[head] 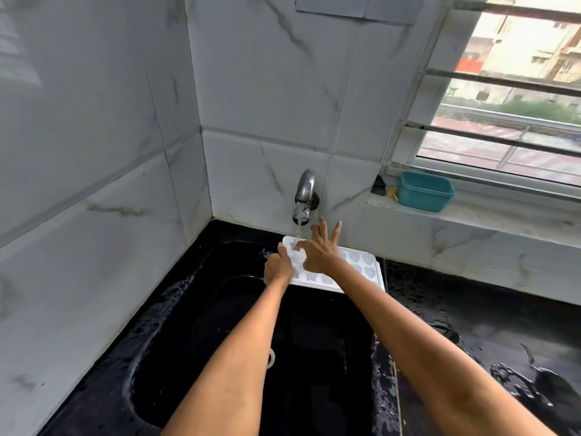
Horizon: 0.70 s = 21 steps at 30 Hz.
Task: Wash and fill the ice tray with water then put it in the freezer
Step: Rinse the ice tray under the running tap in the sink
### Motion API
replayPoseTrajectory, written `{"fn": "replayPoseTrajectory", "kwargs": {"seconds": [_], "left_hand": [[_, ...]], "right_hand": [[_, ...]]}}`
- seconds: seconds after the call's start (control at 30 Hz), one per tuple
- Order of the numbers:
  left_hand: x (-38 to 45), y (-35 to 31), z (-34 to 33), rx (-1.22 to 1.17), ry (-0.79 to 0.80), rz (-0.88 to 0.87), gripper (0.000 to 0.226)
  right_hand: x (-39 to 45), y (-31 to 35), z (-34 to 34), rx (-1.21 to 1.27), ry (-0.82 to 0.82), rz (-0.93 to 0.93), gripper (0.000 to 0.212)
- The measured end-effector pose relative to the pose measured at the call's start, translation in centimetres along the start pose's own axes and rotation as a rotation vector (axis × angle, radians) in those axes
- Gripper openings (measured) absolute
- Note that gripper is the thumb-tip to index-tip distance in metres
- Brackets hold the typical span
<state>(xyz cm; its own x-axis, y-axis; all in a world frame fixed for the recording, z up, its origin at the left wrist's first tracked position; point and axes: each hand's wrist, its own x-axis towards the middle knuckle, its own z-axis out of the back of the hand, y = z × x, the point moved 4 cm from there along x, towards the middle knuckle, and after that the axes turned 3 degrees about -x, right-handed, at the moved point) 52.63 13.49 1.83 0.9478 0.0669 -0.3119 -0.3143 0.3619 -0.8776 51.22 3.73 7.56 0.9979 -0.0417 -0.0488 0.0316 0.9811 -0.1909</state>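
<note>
A white ice tray [361, 267] with heart-shaped cells is held over the black sink [220, 309], under the metal tap [304, 193]. Water runs from the tap onto the tray's far left corner. My left hand [278, 265] grips the tray's left edge, thumb on top. My right hand [320, 250] lies on the tray's cells with its fingers spread and straight, some fingertips touching the cells near the stream.
A teal plastic tub [424, 191] stands on the window sill at the right, with a small sponge beside it. The black counter [487, 341] right of the sink is wet. Marble-tiled walls close in the corner behind and left.
</note>
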Motion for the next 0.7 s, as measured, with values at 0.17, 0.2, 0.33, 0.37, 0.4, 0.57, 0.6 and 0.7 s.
{"fn": "replayPoseTrajectory", "kwargs": {"seconds": [0.17, 0.2, 0.33, 0.37, 0.4, 0.57, 0.6, 0.7], "left_hand": [[-0.2, -0.4, 0.3, -0.067, -0.019, 0.036, 0.063], [-0.2, -0.4, 0.3, -0.065, -0.011, 0.03, 0.064], [-0.9, -0.5, -0.1, -0.071, -0.005, -0.011, 0.063], [-0.9, -0.4, 0.1, -0.079, -0.02, -0.003, 0.063], [-0.8, -0.3, 0.4, -0.081, -0.035, 0.004, 0.063], [-1.2, -0.3, 0.6, -0.053, -0.02, -0.002, 0.064], [-1.2, -0.2, 0.6, -0.064, -0.029, 0.011, 0.064], [-1.1, 0.1, 1.5, -0.086, -0.083, 0.037, 0.063]], "right_hand": [[-0.1, 0.1, 0.2, 0.024, 0.044, 0.045, 0.058], [0.1, -0.1, 0.4, 0.044, 0.057, 0.035, 0.057], [0.0, 0.4, 1.0, -0.029, 0.02, 0.072, 0.052], [0.0, 0.5, 0.9, -0.005, 0.034, 0.092, 0.054], [0.0, 0.4, 0.7, 0.045, 0.054, 0.094, 0.056], [0.1, 0.5, 0.6, 0.024, 0.008, 0.053, 0.053], [0.0, 1.1, 0.5, 0.001, 0.001, 0.079, 0.054], [0.0, 1.3, 0.2, 0.102, 0.017, 0.102, 0.058]]}}
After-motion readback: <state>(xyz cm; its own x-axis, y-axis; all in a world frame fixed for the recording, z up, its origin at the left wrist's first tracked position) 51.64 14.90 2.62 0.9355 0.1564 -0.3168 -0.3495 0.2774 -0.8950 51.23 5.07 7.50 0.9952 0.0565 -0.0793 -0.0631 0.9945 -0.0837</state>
